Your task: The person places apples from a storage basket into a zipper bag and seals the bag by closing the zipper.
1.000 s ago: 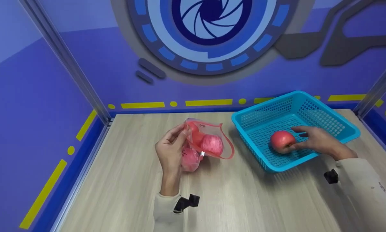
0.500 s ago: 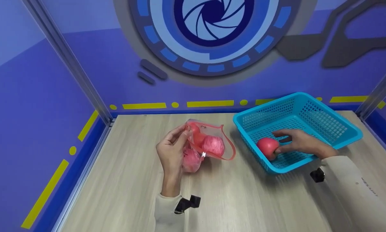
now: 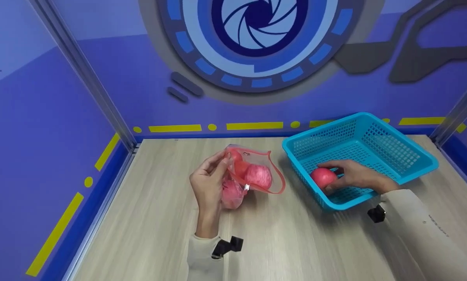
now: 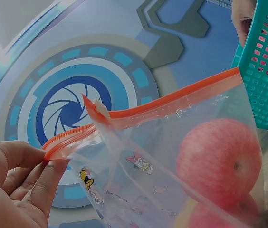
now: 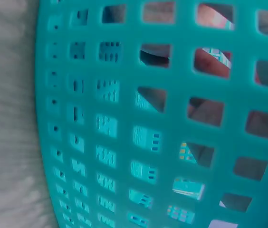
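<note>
My left hand (image 3: 208,179) pinches the upper edge of a clear zip bag (image 4: 138,185) between thumb and fingers. Its orange-trimmed mouth gapes to the right, and several red apples (image 3: 258,176) lie inside. At the right, my right hand (image 3: 352,176) reaches into a turquoise basket (image 3: 420,162). Thumb and fingers there grip one red apple (image 3: 322,177) from the right side, near the basket's left wall. In the right wrist view the perforated basket wall (image 5: 124,142) fills the picture, so that hand shows only in patches through the holes.
Both the bag and the basket rest on a light wooden table (image 3: 147,226). Behind rises a blue patterned panel (image 3: 225,113), with another panel (image 3: 34,156) along the left side. The basket's raised left rim (image 3: 301,171) stands between the gripped apple and the bag.
My right hand has moved left inside the basket and closed round the apple, which has shifted left to the near-left wall. The left hand and bag have hardly moved.
</note>
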`<state>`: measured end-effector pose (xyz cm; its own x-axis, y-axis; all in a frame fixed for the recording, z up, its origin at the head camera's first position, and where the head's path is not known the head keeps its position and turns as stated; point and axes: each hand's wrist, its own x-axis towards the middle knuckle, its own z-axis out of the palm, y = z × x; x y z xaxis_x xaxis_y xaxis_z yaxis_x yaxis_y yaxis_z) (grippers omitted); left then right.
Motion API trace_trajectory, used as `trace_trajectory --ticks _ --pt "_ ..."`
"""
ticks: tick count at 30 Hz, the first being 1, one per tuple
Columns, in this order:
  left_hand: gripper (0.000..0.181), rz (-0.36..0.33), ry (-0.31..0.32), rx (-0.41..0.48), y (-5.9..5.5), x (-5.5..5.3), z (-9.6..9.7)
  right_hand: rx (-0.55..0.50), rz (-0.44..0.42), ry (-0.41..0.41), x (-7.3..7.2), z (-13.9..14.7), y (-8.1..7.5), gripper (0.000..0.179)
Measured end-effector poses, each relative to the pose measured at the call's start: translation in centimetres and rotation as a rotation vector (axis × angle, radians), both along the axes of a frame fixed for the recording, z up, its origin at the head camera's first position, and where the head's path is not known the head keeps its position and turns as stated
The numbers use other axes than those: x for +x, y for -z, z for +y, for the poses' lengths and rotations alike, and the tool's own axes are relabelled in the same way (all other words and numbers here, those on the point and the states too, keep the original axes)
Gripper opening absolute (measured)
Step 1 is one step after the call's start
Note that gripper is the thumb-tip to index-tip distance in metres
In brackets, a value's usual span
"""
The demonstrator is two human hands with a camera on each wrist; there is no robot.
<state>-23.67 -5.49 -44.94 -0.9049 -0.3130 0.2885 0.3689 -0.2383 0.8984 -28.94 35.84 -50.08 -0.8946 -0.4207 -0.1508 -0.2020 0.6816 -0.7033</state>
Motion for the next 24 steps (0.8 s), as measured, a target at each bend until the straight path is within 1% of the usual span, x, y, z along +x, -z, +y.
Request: trace_trajectory --ticks 3,12,19,24 --pt "0.022 0.007 0.000 -0.001 0.0 -0.1 0.1 -0.016 0.014 0.028 0.1 0.0 -0.1 0.086" --pt "0.022 0.009 0.004 -0.012 0.0 -0.2 0.1 -0.139 0.060 0.138 0.4 -0.1 -0.7 0.087" --pt "0.023 0.005 0.000 -0.011 0.0 -0.1 0.0 -0.239 0.118 0.170 0.7 -0.9 -0.8 0.082" --pt "0.023 0.011 0.008 -0.002 0.1 -0.1 0.0 -0.336 0.136 0.198 1.2 -1.6 -1.0 0.080"
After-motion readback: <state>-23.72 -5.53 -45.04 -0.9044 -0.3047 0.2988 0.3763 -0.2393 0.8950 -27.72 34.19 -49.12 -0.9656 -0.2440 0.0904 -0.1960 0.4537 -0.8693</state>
